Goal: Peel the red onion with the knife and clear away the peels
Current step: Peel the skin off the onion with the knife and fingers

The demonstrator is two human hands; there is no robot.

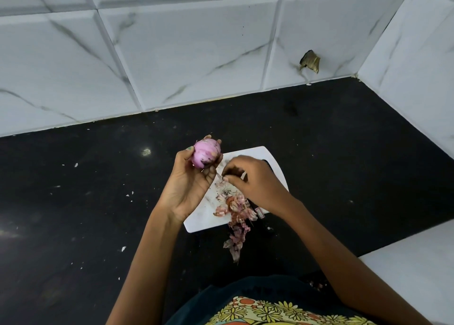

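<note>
Left hand (189, 177) grasps the red onion (207, 152) above the cutting board's (275, 160) far-left corner, so falling peels (235, 209) collect there; right hand (253, 179) pinches a skin scrap. Knife unseen.

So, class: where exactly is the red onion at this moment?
In the head view, the red onion sits left of centre, held up in the left hand above the black counter, just beyond the far-left corner of the white cutting board.
</note>
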